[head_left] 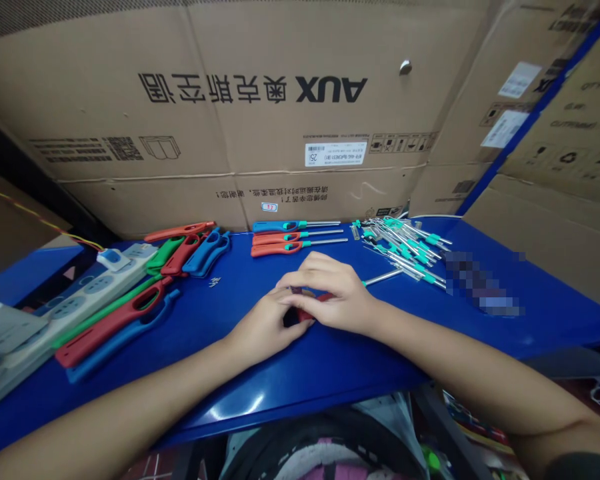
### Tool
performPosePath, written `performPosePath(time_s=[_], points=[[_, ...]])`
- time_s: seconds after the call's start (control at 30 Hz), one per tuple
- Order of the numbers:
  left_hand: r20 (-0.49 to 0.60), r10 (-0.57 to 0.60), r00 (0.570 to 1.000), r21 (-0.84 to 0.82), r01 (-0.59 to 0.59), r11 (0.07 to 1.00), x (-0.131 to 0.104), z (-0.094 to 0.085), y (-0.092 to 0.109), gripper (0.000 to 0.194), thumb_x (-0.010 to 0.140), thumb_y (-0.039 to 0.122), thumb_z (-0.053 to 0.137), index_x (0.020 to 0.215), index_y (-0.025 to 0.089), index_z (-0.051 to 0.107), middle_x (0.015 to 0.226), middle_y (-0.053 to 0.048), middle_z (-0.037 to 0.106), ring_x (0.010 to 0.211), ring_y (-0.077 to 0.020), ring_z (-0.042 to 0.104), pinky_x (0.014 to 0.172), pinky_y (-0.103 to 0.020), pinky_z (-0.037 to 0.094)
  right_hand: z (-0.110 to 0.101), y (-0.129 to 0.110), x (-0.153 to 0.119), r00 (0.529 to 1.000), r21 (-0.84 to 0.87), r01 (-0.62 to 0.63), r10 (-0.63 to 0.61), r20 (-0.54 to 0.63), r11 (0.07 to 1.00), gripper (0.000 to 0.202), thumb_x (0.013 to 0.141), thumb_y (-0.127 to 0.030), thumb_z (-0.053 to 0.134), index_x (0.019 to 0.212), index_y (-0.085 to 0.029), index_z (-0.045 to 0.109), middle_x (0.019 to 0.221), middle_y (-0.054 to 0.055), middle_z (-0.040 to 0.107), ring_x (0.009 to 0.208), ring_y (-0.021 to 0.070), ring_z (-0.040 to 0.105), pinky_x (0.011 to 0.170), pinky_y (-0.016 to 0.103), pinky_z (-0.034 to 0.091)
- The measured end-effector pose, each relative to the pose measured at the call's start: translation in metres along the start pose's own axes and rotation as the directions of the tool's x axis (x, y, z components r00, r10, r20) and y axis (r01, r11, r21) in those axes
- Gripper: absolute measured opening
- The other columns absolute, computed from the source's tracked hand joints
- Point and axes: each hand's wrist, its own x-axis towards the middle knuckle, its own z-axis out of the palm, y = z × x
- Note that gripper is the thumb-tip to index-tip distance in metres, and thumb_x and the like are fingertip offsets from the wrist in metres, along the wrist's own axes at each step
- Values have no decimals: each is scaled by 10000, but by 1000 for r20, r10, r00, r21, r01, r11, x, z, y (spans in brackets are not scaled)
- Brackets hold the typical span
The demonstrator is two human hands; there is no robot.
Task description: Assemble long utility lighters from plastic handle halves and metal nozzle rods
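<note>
My left hand (pixel 265 327) and my right hand (pixel 350 297) meet over the middle of the table, fingers closed around a red long-necked lighter (pixel 307 308). Most of its handle is hidden behind my fingers. Its metal tube (pixel 384 277) sticks out to the right past my right hand. Just behind my hands lie a blue lighter (pixel 275 227) and two orange-red lighters (pixel 275 250), side by side with tubes pointing right. To the right is a heap of metal tubes with green collars (pixel 410 247). Small metal pins (pixel 214 283) lie left of my hands.
Red, blue, green and orange handle shells (pixel 115 320) lie at the left of the blue table (pixel 220 393), beside a white power strip (pixel 70 307) with plugs in it. Cardboard walls (pixel 260 40) close off the back. A blurred patch (pixel 480 283) covers something at right.
</note>
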Motion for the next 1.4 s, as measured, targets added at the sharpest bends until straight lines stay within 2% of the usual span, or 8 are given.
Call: performPosePath(time_s=[0.2, 0.33, 0.5, 0.7, 0.83, 1.03, 1.23, 1.4], points=[[39, -49, 998, 132, 44, 990, 1, -8, 7, 119, 854, 199, 652, 971, 184, 648, 979, -61, 705, 949, -246, 667, 865, -383, 546, -2, 3, -6, 999, -64, 40, -39, 10, 997, 139, 986, -253, 562, 1036, -169, 661, 890, 69, 698, 822, 152, 641, 748, 280, 550], [163, -133, 978, 324, 74, 943, 0, -34, 7, 374, 812, 145, 645, 1182, 197, 622, 1104, -86, 702, 1023, -279, 647, 898, -408, 527, -24, 9, 0, 985, -88, 14, -29, -170, 996, 67, 954, -204, 607, 965, -189, 671, 875, 46, 710, 824, 148, 668, 764, 285, 574], [155, -209, 966, 442, 121, 889, 0, -53, -3, 386, 833, 243, 679, 1214, 204, 636, 1143, -124, 688, 1058, -308, 657, 915, -423, 527, -72, 51, -13, 993, -422, -11, -39, -109, 907, 159, 973, -169, 522, 1014, -199, 673, 1006, 98, 710, 959, 200, 670, 861, 371, 571], [209, -129, 969, 399, 36, 916, 11, -46, -14, 247, 929, 220, 565, 1137, 163, 685, 1059, -126, 668, 985, -263, 667, 895, -385, 549, -99, 106, -52, 966, -598, -257, 181, -185, 759, 224, 951, -153, 483, 996, -135, 701, 996, 149, 740, 942, 245, 704, 868, 428, 579], [149, -44, 988, 394, -19, 919, 35, -71, -27, 225, 901, 210, 585, 1093, 166, 694, 1076, -125, 673, 1003, -258, 655, 918, -392, 540, -106, 124, -63, 934, -605, -357, 268, -236, 712, 272, 893, -127, 507, 1013, -133, 752, 1068, 146, 761, 989, 264, 730, 932, 448, 580], [14, -73, 997, 511, 55, 858, 82, -109, -62, 258, 891, 290, 564, 1062, 171, 717, 1020, -108, 653, 943, -262, 651, 890, -402, 533, -108, 127, -67, 879, -598, -467, 417, -232, 651, 313, 867, -115, 525, 1059, -106, 772, 1101, 148, 761, 1043, 286, 730, 990, 442, 568], [1, -76, 997, 510, 65, 858, 107, -101, -104, 300, 873, 346, 589, 1072, 164, 720, 1014, -108, 661, 942, -251, 647, 901, -389, 529, -99, 122, -66, 858, -623, -470, 488, -158, 625, 331, 870, -77, 514, 1079, -137, 765, 1129, 118, 758, 1073, 262, 721, 1009, 397, 549], [13, -74, 997, 491, 58, 869, 111, -95, -119, 304, 869, 354, 601, 1070, 163, 725, 1056, -113, 684, 963, -251, 657, 908, -383, 527, -90, 123, -68, 835, -646, -457, 546, -73, 612, 298, 897, -74, 507, 1047, -135, 758, 1132, 132, 752, 1074, 258, 715, 1011, 365, 531]])
